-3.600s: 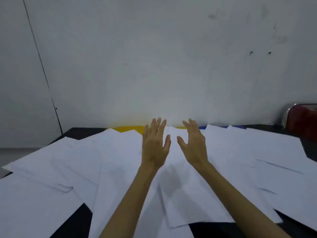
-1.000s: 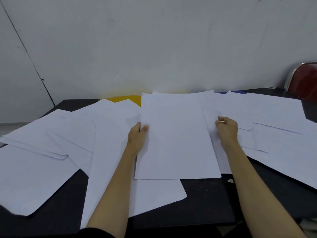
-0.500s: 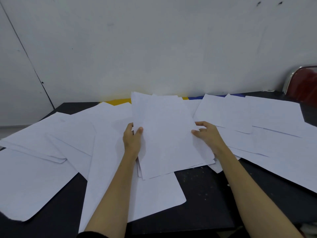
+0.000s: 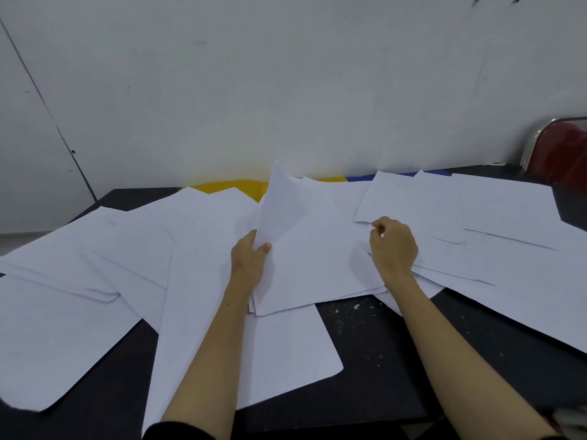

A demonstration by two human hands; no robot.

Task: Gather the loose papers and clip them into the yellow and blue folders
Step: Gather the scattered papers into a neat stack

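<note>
Loose white papers [image 4: 104, 249] cover the dark table [image 4: 368, 350]. My left hand [image 4: 249, 262] grips the left edge of a small stack of sheets [image 4: 314, 265] in the middle; the top sheet's far-left corner curls upward. My right hand [image 4: 394, 246] lies over the stack's right side, fingers curled, pinching the near edge of a loose sheet [image 4: 413, 201]. At the wall, a strip of the yellow folder [image 4: 228, 186] and a sliver of the blue folder [image 4: 360, 177] show from under the papers; the rest of both is hidden.
A red chair with a metal frame [image 4: 565, 147] stands at the far right. The white wall runs right behind the table. More sheets [image 4: 524, 281] overlap at the right and one [image 4: 38, 354] hangs near the front left edge.
Since a second ago my right hand laid a sheet onto the stack held by my left hand, then moved right to another sheet. The stack's top corner has curled up.
</note>
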